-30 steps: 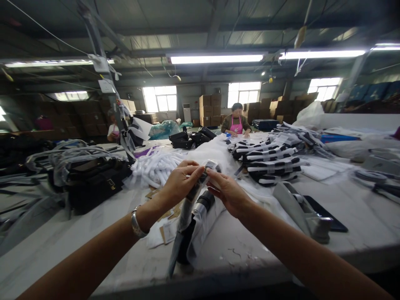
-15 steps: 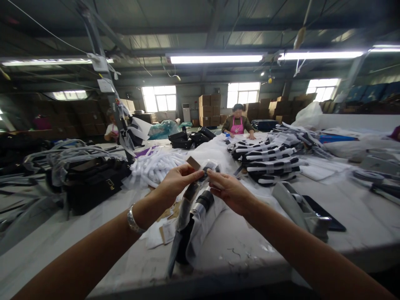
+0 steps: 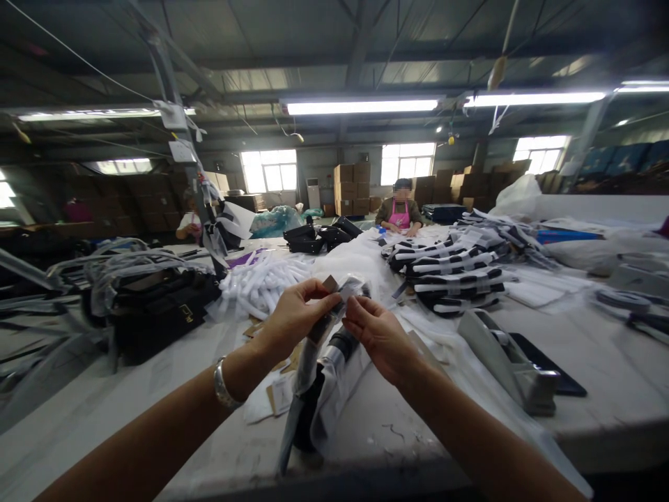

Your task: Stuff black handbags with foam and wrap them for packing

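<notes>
My left hand (image 3: 300,314), with a silver bracelet on its wrist, pinches the upper end of a black strap (image 3: 303,425) in pale, see-through wrapping. A small brown card piece (image 3: 330,283) sticks up beside the left thumb. My right hand (image 3: 384,338) is closed, its fingertips pinching the wrapped strap end close to the left thumb. Clear, shiny plastic (image 3: 352,284) shows just above the fingertips. Below the hands, a black piece with a silver band (image 3: 331,354) lies along the strap. The strap's lower end reaches toward the table's front edge.
A grey tape dispenser (image 3: 502,355) stands right of my hands, with a dark flat object behind it. Left are a black bag (image 3: 157,307) and a pile of white strips (image 3: 261,279). Bundled black-and-white straps (image 3: 454,272) are stacked ahead. A person in a pink apron (image 3: 400,213) sits opposite.
The view has tilted and shifted slightly. My right hand has turned a little, its fingers bunched closer at the strap end. Pale sheeting now shows beside my right forearm.
</notes>
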{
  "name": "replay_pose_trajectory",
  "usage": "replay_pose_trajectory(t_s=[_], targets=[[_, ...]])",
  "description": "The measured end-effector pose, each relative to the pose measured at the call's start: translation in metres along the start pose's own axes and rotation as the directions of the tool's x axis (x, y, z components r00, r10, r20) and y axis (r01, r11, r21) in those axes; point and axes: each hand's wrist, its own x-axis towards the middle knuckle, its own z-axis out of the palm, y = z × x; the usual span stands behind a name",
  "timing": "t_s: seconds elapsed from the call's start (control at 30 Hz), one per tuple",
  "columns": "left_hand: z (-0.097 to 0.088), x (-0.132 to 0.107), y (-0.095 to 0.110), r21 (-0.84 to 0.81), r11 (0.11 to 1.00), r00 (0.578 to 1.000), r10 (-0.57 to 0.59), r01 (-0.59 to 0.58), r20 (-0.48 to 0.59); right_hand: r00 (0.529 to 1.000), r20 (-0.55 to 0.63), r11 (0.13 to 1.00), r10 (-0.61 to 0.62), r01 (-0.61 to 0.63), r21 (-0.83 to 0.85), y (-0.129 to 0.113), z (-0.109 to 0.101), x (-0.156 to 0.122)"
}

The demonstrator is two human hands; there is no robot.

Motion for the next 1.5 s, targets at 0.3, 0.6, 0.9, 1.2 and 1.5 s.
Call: replay_pose_trajectory(t_s=[0.3, 0.6, 0.9, 1.2, 1.5], targets=[[0.006, -0.004, 0.001, 0.244, 0.958, 0.987, 0.159, -0.149, -0.02, 0.989, -0.118, 0.991, -0.087, 0.074, -0.11, 0.001, 0.007, 0.001], [0.001, -0.001, 0.022, 0.775, 0.568, 0.94, 0.328, -0.277, 0.096, 0.97, -0.21, 0.964, -0.119, 0.062, -0.26, 0.013, 0.009, 0.002], [0.03, -0.023, 0.025, 0.978, 0.069, 0.953, 0.248, -0.197, 0.175, 0.959, -0.179, 0.957, -0.218, 0.174, -0.231, 0.022, 0.009, 0.011], [0.042, -0.029, 0.007, 0.952, 0.2, 0.95, 0.257, -0.232, 0.178, 0.974, -0.094, 0.969, -0.207, 0.191, -0.16, 0.02, 0.006, 0.006], [0.0, -0.007, 0.001, 0.382, 0.919, 0.99, 0.05, -0.097, 0.132, 0.987, -0.111, 0.983, -0.115, 0.097, -0.154, 0.003, -0.001, 0.0]])
